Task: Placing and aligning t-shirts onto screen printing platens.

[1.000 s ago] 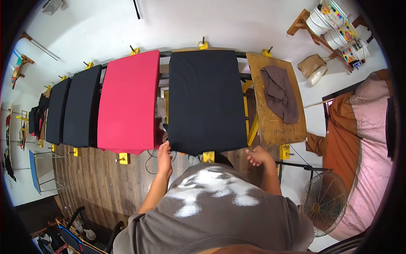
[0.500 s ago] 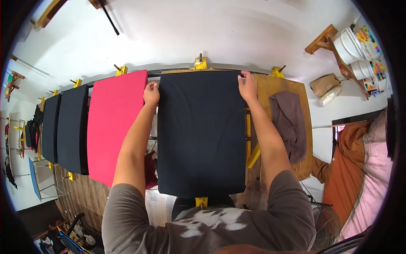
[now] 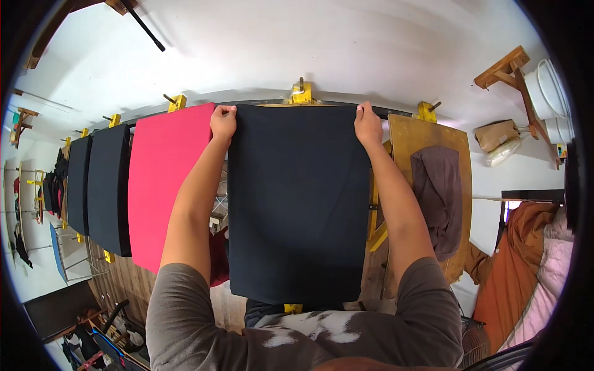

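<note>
In front of me a black fabric (image 3: 297, 198) lies stretched over a flat board, smooth apart from faint creases. My left hand (image 3: 223, 122) is closed at its far left corner, the fingertips pinching the edge. At the far right corner my right hand (image 3: 369, 125) pinches the fabric's edge in the same way. Both arms reach forward along the sides of the board. To the left, right beside my left forearm, stands a board covered in bright pink-red fabric (image 3: 167, 185).
More boards in black fabric (image 3: 108, 191) line up farther left, on yellow brackets (image 3: 302, 93). On the right a bare wooden board (image 3: 399, 185) carries a crumpled brown cloth (image 3: 438, 201). White buckets (image 3: 544, 93) sit on a wall shelf; orange fabric (image 3: 510, 253) hangs below.
Both hands have closed on the far corners of the black fabric; the left moved farther forward. The fabric is pulled tauter, its creases fewer. The view has shifted slightly.
</note>
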The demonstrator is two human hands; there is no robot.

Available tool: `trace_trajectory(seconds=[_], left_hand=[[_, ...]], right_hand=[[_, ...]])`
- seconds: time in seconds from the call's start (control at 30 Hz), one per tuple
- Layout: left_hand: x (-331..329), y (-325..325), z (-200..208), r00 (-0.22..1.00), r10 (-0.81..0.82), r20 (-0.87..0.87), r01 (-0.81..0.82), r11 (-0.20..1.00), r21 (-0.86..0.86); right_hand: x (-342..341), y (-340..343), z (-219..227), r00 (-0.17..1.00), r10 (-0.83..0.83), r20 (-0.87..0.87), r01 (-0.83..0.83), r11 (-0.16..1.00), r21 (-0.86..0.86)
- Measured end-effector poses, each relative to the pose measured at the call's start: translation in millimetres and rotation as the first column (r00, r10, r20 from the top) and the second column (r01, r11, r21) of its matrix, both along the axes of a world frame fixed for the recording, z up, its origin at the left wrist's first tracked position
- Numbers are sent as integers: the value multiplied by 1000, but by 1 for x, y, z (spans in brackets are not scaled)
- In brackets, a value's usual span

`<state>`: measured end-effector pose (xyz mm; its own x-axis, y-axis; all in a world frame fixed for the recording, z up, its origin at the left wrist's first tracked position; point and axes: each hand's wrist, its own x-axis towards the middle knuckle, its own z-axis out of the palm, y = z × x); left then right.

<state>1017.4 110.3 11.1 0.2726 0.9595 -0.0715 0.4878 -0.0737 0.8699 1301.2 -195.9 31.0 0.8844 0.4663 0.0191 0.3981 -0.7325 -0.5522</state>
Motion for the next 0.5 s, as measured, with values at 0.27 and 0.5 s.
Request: trace_trajectory(seconds=[0.27, 0.5], left_hand=[[23, -20, -4, 988, 143, -58, -138, 987, 76], [22, 0, -10, 980, 93, -177, -78, 993, 91]], right_hand=[[5, -4, -16, 977, -137, 163, 86, 954, 289], [12, 0, -20, 981, -192, 35, 177, 949, 260]])
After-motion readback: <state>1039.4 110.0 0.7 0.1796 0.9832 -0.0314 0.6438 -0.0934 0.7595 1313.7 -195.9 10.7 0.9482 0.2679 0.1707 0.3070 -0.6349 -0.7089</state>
